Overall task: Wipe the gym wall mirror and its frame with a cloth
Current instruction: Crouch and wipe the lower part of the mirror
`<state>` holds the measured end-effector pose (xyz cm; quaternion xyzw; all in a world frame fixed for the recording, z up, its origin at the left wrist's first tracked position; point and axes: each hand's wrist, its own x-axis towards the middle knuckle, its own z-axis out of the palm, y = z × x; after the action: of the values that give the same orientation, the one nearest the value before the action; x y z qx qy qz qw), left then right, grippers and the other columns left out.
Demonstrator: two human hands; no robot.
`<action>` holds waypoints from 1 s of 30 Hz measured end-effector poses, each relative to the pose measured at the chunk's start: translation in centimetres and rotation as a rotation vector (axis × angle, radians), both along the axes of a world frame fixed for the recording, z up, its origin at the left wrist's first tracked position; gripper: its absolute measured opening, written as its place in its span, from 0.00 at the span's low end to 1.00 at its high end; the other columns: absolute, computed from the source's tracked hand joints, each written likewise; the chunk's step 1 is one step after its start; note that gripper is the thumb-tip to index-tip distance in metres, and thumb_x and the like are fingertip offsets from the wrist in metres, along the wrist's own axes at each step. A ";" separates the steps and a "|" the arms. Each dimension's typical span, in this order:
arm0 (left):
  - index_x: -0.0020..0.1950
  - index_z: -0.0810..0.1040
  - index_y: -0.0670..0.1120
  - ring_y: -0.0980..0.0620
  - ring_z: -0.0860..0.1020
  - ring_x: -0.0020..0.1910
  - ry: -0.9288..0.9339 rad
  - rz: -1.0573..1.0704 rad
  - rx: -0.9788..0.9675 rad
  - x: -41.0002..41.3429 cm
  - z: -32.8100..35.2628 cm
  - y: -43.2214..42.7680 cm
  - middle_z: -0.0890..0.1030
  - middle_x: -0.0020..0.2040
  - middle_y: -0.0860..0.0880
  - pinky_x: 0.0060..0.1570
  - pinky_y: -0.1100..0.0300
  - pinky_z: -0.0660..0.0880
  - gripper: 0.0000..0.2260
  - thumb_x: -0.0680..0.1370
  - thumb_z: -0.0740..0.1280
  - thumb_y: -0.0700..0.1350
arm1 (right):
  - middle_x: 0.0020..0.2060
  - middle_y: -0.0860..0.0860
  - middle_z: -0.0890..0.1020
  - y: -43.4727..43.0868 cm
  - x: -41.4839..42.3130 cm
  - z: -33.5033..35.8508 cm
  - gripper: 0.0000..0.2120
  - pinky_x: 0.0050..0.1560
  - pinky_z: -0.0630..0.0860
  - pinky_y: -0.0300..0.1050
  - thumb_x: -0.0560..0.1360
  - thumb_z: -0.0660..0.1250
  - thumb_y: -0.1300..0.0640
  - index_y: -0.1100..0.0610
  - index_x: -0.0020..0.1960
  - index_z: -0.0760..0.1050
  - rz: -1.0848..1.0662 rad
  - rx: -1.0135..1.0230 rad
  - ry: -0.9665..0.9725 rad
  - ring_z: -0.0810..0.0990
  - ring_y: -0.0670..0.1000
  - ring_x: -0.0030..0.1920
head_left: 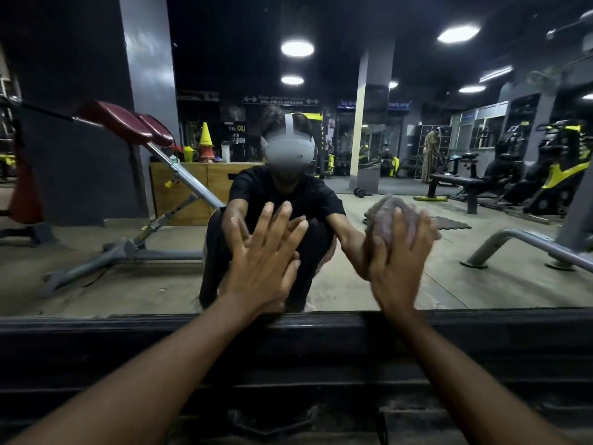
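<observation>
Crouching low at the glass, you have both hands up on the lower part of the mirror [128, 284].

- Left hand [263, 252]: released, fingers spread and straight, palm flat on the glass. It holds nothing and looks like a brace.
- Right hand [398, 261]: fingers stretched out over the cloth [390, 216], pressing it to the glass rather than clenching it. This hand and the cloth are blurred, so I cannot make out the thumb.
- Cloth: a bunched greyish wad between your right palm and the mirror, its edges showing above and to the left of the fingers, well above the frame [160, 335].
- Frame: a dark band along the bottom edge, just below both wrists. It looks dusty and untouched by the cloth at this moment.

Risks, as I judge them:
- Your bare left palm on the glass will likely leave a print, so that patch would need wiping again.
- With the cloth only pressed and not gripped, a quick stroke could let it slip out and drop behind the frame ledge.
- A bunched wad touches the glass unevenly, so expect streaks or missed strips.
- Wiping the gritty frame first and then returning to the glass could drag dirt across it.
- Leaning weight through the left arm while crouched could tip you forward if that palm slides.
</observation>
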<state>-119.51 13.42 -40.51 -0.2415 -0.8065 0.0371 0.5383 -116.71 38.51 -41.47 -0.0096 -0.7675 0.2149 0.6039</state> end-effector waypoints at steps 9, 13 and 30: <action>0.83 0.59 0.52 0.40 0.55 0.82 0.032 0.070 0.028 -0.7 5.2 1.1 0.54 0.83 0.42 0.72 0.25 0.50 0.33 0.79 0.61 0.59 | 0.82 0.57 0.55 3.2 -2.0 11.8 0.26 0.76 0.59 0.69 0.85 0.56 0.43 0.43 0.81 0.56 -0.064 -0.068 0.111 0.51 0.62 0.81; 0.83 0.58 0.50 0.39 0.53 0.82 0.022 0.085 0.041 -0.4 4.5 1.9 0.53 0.84 0.42 0.72 0.25 0.51 0.34 0.79 0.61 0.58 | 0.81 0.59 0.57 0.2 -2.5 8.6 0.28 0.79 0.50 0.67 0.83 0.64 0.52 0.50 0.81 0.60 0.011 0.200 0.123 0.51 0.64 0.81; 0.81 0.62 0.46 0.38 0.54 0.82 -0.028 -0.114 -0.137 0.2 2.8 3.0 0.55 0.83 0.41 0.72 0.28 0.56 0.36 0.75 0.64 0.55 | 0.79 0.66 0.57 3.8 0.0 2.1 0.27 0.78 0.53 0.68 0.81 0.62 0.54 0.55 0.78 0.61 0.009 0.363 0.006 0.51 0.67 0.80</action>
<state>-119.32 16.40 -37.69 -0.3237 -0.7944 0.0582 0.5107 -116.70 42.32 -39.37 0.1035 -0.7918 0.0755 0.5972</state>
